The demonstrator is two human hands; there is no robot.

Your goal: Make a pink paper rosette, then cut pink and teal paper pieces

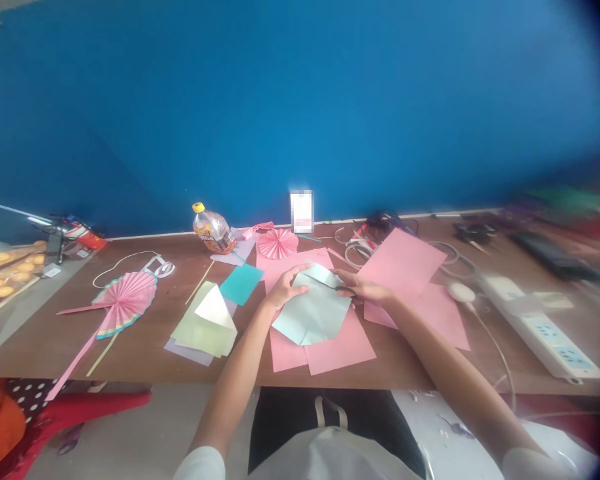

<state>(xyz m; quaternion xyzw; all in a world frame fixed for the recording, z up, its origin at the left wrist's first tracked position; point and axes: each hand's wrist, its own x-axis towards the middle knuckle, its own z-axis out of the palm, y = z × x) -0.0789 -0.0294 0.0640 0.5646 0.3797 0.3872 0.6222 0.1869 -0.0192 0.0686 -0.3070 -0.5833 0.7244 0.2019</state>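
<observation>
A pale mint-green sheet of paper (313,313), creased and with cut-looking edges, is held up over the pink sheets (340,350). My left hand (286,288) grips its upper left edge, thumb on top. On the right, my right hand (365,288) is closed around the dark handles of a pair of scissors (347,291). The scissors' blades reach leftward across the upper part of the mint-green paper. Whether the blades are parted cannot be made out.
Left of my hands lie a teal sheet (243,284), light green paper (200,330) and a pink folded fan (125,300). A bottle (214,230) and a pink pleated rosette (278,244) stand farther back. At right are another pink sheet (405,263), cables and a white power strip (543,330).
</observation>
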